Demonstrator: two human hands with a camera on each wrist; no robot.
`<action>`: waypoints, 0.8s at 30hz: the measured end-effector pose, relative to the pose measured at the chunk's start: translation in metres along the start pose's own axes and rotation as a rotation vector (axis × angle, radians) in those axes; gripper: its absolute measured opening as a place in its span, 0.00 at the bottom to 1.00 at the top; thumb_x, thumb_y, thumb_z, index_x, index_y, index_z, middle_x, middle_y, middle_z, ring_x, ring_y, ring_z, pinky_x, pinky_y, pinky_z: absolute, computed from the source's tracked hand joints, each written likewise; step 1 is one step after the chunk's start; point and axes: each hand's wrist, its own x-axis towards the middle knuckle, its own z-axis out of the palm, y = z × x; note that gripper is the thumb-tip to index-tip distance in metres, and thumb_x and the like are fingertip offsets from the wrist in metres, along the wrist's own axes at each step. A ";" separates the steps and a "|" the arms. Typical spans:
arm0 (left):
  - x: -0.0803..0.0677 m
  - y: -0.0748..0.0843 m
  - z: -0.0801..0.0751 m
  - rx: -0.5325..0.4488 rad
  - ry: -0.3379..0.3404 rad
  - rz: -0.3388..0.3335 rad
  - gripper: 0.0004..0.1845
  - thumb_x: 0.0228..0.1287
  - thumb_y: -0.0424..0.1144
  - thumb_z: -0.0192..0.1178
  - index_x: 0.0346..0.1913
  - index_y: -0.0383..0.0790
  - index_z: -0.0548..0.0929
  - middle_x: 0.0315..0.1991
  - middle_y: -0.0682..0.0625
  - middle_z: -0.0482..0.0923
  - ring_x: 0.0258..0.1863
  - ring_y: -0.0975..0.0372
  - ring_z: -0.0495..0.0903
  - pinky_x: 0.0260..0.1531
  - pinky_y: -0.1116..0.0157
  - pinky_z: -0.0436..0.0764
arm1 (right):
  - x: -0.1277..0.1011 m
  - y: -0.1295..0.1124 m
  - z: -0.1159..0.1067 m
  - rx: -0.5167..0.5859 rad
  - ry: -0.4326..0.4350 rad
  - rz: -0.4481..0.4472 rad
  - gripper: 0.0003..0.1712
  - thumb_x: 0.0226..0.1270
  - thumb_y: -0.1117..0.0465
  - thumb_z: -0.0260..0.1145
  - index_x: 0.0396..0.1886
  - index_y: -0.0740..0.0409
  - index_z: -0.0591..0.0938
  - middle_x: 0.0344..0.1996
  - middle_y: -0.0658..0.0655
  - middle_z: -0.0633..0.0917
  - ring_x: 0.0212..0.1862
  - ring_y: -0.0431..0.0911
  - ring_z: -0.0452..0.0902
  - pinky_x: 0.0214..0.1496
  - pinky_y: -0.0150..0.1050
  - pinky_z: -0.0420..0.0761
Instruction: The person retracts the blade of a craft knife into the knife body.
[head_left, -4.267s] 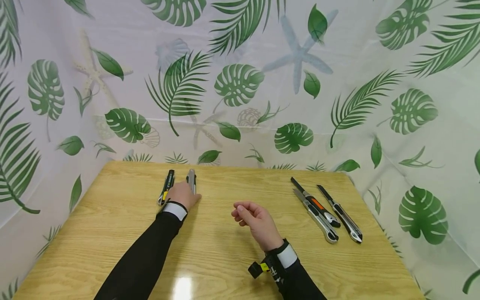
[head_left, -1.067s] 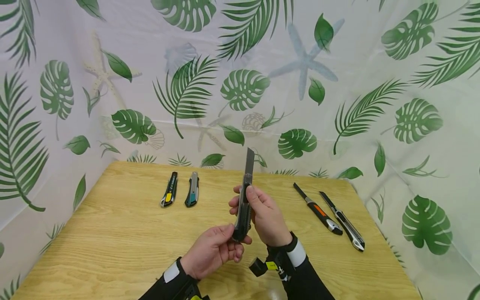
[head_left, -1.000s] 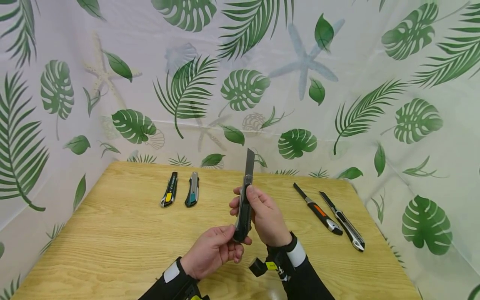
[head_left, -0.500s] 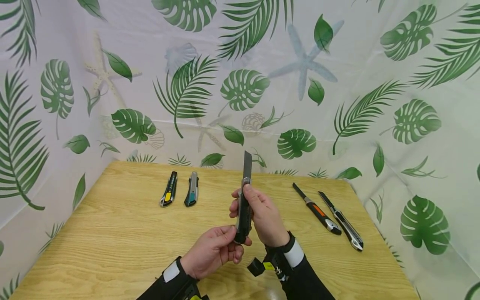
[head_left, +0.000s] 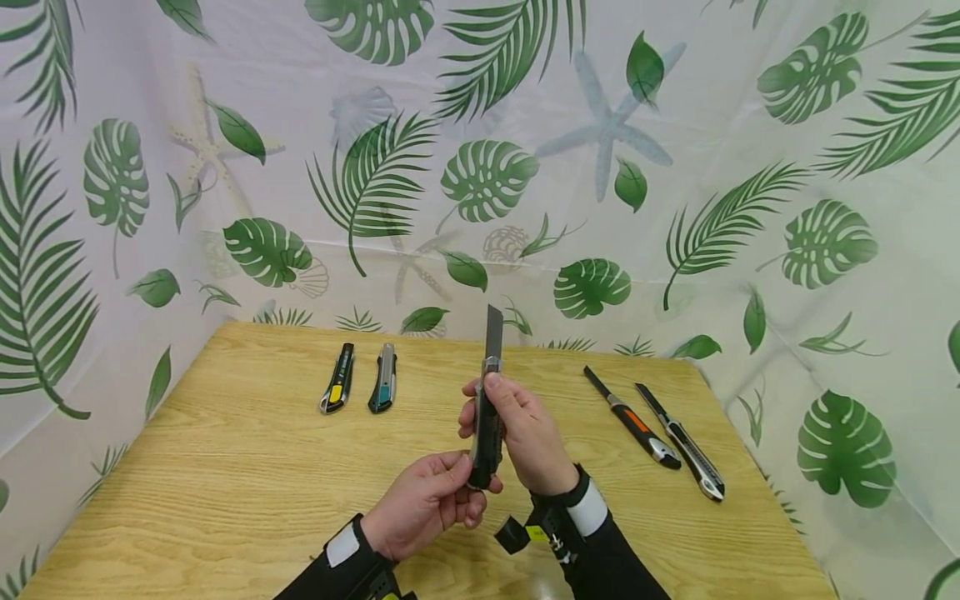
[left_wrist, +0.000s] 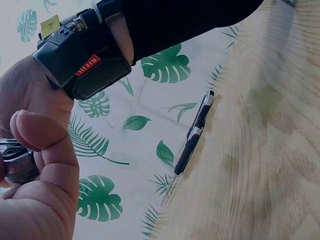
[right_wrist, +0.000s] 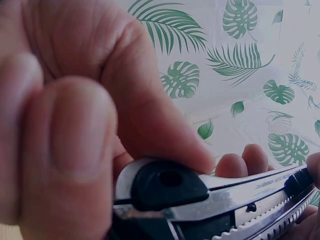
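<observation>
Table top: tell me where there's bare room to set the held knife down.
The table is bare along its near left, below the yellow-slider knife and teal knife. Another bare strip lies between the teal knife and the orange-marked knife, beyond the hands. The right side is crowded: that knife and the grey knife lie close together.

My head view is bright and evenly lit, with only faint shadows on the table (head_left: 225, 467) and a patch of glare at its near edge. The leaf-print curtain (head_left: 675, 167) bends toward the corners from the wide lens. Both wrist views are dim and bluish. In the right wrist view the hand (right_wrist: 75, 125) is soft, too close to focus.
</observation>
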 end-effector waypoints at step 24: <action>0.000 0.003 0.003 -0.018 0.014 0.009 0.21 0.84 0.47 0.43 0.62 0.34 0.75 0.47 0.48 0.81 0.32 0.64 0.77 0.38 0.67 0.78 | -0.004 0.008 0.002 0.023 0.028 0.044 0.28 0.82 0.43 0.53 0.65 0.60 0.75 0.37 0.58 0.84 0.41 0.53 0.83 0.55 0.52 0.76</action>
